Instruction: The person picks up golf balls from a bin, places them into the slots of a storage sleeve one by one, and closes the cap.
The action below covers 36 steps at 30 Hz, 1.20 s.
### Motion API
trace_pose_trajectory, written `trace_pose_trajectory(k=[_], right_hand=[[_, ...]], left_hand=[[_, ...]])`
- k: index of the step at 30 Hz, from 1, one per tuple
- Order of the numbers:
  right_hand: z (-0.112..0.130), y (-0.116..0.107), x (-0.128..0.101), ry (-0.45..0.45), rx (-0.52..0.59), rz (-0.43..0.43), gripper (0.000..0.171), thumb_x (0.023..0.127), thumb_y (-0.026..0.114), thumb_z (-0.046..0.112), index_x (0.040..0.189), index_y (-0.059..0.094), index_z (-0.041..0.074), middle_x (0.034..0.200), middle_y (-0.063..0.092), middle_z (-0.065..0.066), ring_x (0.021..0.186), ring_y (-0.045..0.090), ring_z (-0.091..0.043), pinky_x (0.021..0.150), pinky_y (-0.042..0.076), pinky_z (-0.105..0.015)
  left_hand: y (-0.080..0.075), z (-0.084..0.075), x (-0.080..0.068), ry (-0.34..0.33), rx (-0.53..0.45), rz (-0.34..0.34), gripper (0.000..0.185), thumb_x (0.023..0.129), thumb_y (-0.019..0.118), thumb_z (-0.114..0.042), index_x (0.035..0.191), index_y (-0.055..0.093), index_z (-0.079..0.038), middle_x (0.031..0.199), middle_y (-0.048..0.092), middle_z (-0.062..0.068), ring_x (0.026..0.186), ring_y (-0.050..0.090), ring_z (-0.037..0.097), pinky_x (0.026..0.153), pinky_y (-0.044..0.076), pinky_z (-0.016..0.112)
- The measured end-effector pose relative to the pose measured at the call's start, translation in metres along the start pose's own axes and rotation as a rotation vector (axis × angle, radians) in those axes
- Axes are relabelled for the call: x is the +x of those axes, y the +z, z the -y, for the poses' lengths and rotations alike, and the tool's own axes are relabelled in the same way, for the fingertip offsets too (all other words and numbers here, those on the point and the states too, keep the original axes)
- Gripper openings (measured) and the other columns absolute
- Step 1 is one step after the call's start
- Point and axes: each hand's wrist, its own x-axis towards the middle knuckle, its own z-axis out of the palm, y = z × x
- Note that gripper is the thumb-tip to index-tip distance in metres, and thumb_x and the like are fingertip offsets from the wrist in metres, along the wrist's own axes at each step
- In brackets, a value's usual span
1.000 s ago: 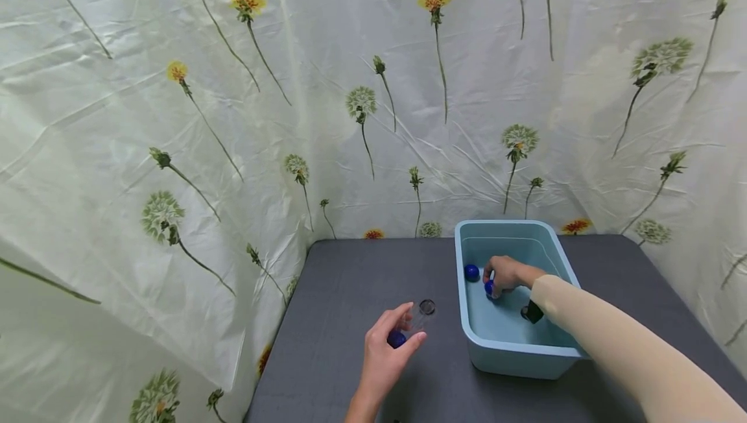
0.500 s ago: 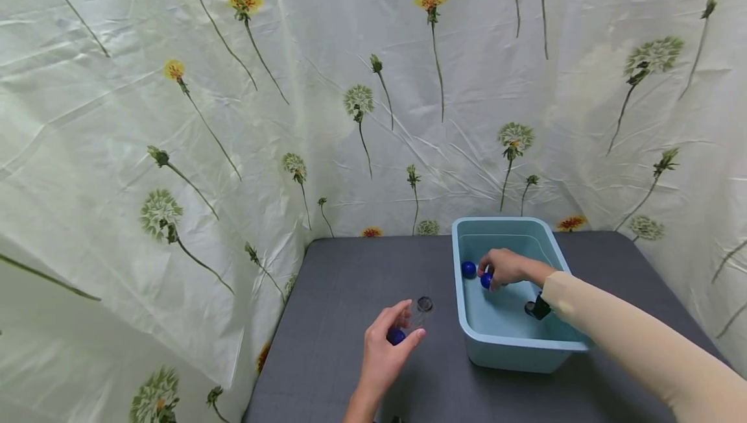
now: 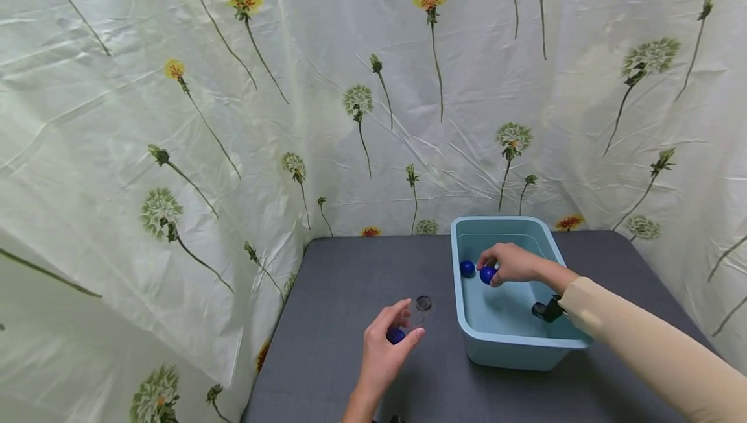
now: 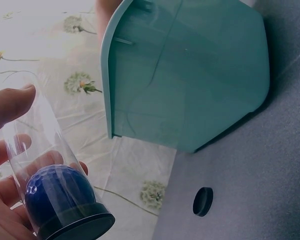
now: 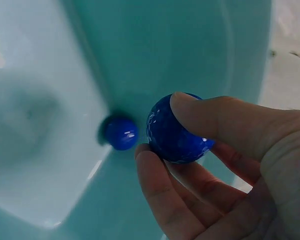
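Note:
My left hand (image 3: 382, 345) grips a clear plastic tube (image 4: 45, 135) with a dark cap (image 4: 77, 222) on its lower end. Inside the tube, against that cap, sits a dimpled blue golf ball (image 4: 60, 192); the upper end is uncapped. Over the light-blue bin (image 3: 528, 344), my right hand (image 3: 510, 262) pinches a second blue golf ball (image 5: 177, 130) between thumb and fingers. Another blue ball (image 5: 121, 133) rests in a corner of the bin, beside the held one in the right wrist view.
A loose black cap (image 4: 203, 201) lies on the dark grey table (image 3: 362, 274), left of the bin. Beyond the table hangs a white flowered sheet (image 3: 350, 118). The bin's raised walls surround the right hand's work.
My right hand has lifted the pinched golf ball slightly away from the bin's floor. The left hand and its tube stay almost still; the head view has shifted a little.

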Motion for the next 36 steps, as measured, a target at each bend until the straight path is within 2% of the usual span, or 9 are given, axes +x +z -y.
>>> trace_pose_trajectory(k=[5, 12, 17, 23, 27, 31, 34, 36], right_hand=[[0.011, -0.003, -0.008, -0.019, 0.033, -0.017, 0.035, 0.08, 0.083, 0.005, 0.113, 0.072, 0.009, 0.106, 0.07, -0.007, 0.095, 0.064, -0.026, 0.076, 0.056, -0.038], [0.024, -0.006, -0.019, -0.035, 0.074, -0.054, 0.035, 0.083, 0.082, 0.008, 0.116, 0.07, 0.009, 0.11, 0.069, -0.008, 0.093, 0.065, -0.025, 0.073, 0.057, -0.035], [0.029, -0.006, -0.028, -0.05, 0.13, -0.068, 0.038, 0.084, 0.081, 0.008, 0.121, 0.068, 0.005, 0.112, 0.068, -0.009, 0.094, 0.068, -0.026, 0.074, 0.059, -0.037], [0.039, -0.003, -0.037, -0.084, 0.163, -0.105, 0.04, 0.086, 0.081, 0.015, 0.123, 0.068, 0.008, 0.115, 0.067, -0.008, 0.096, 0.068, -0.025, 0.073, 0.058, -0.035], [0.051, 0.006, -0.042, -0.121, 0.195, -0.152, 0.042, 0.087, 0.081, 0.018, 0.126, 0.067, 0.01, 0.115, 0.066, -0.007, 0.096, 0.066, -0.025, 0.071, 0.057, -0.033], [0.065, 0.021, -0.044, -0.164, 0.254, -0.179, 0.041, 0.087, 0.08, 0.02, 0.126, 0.067, 0.015, 0.113, 0.066, -0.004, 0.096, 0.065, -0.024, 0.07, 0.058, -0.033], [0.075, 0.032, -0.045, -0.193, 0.303, -0.186, 0.039, 0.087, 0.081, 0.021, 0.124, 0.067, 0.019, 0.112, 0.066, -0.002, 0.095, 0.065, -0.023, 0.07, 0.058, -0.034], [0.081, 0.038, -0.045, -0.207, 0.341, -0.189, 0.038, 0.088, 0.08, 0.021, 0.123, 0.067, 0.021, 0.113, 0.066, -0.003, 0.094, 0.065, -0.024, 0.071, 0.058, -0.034]], left_hand=[[0.001, 0.001, 0.0, -0.003, -0.005, -0.001, 0.051, 0.086, 0.082, -0.03, 0.134, 0.064, -0.025, 0.11, 0.066, -0.005, 0.094, 0.068, 0.019, 0.081, 0.056, 0.034], [0.004, 0.0, 0.001, 0.0, -0.012, 0.008, 0.052, 0.086, 0.082, -0.031, 0.134, 0.062, -0.028, 0.11, 0.066, -0.005, 0.094, 0.068, 0.026, 0.082, 0.056, 0.034], [0.004, 0.001, 0.002, 0.001, -0.013, 0.01, 0.052, 0.086, 0.082, -0.033, 0.134, 0.063, -0.027, 0.111, 0.067, -0.005, 0.094, 0.069, 0.024, 0.081, 0.056, 0.034], [0.003, 0.0, 0.003, -0.001, -0.001, 0.016, 0.052, 0.086, 0.081, -0.037, 0.134, 0.062, -0.029, 0.11, 0.066, -0.006, 0.094, 0.068, 0.023, 0.081, 0.056, 0.033], [0.004, 0.001, 0.003, 0.014, -0.005, 0.009, 0.051, 0.086, 0.082, -0.032, 0.134, 0.063, -0.028, 0.109, 0.066, -0.006, 0.092, 0.069, 0.025, 0.081, 0.056, 0.034], [0.004, 0.003, 0.004, 0.04, 0.013, -0.014, 0.05, 0.086, 0.082, -0.035, 0.132, 0.064, -0.026, 0.106, 0.067, -0.005, 0.09, 0.069, 0.022, 0.079, 0.057, 0.034], [0.005, 0.003, 0.003, 0.043, 0.009, -0.024, 0.051, 0.086, 0.081, -0.037, 0.132, 0.065, -0.022, 0.106, 0.068, -0.004, 0.089, 0.07, 0.022, 0.08, 0.058, 0.039], [0.005, 0.003, 0.003, 0.035, -0.004, -0.027, 0.051, 0.085, 0.082, -0.033, 0.132, 0.065, -0.019, 0.106, 0.069, -0.003, 0.089, 0.07, 0.023, 0.08, 0.058, 0.043]])
